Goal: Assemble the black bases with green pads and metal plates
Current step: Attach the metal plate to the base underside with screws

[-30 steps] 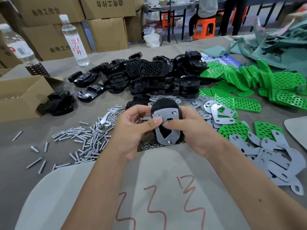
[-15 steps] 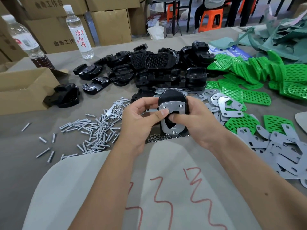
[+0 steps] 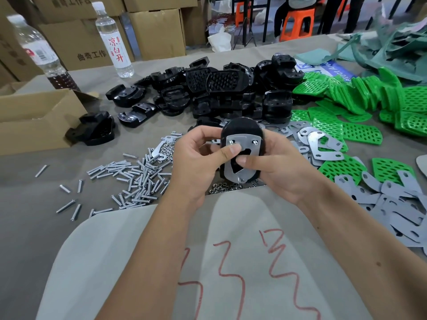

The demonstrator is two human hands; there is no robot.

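Closest to me, my two forearms run up over a pale sheet (image 3: 138, 262) marked with red squiggles. My left hand (image 3: 196, 162) is curled round the left side of a black base (image 3: 240, 128), its thumb pressed flat on the metal plate (image 3: 245, 144) that lies on the base's face. My right hand (image 3: 284, 165) grips the right side, its thumb laid across the plate's cutout just below the left thumb. Both hands are clamped on the same part, held upright above the table with two screw ends poking through the plate's upper holes. Under it I see small nuts (image 3: 226, 188); to the left, scattered screws (image 3: 136, 176). To the right lie grey plates (image 3: 404, 204) and green pads (image 3: 360, 132). Farther back sits the heap of black bases (image 3: 221, 93), then two water bottles (image 3: 113, 40) and cardboard boxes (image 3: 157, 31).
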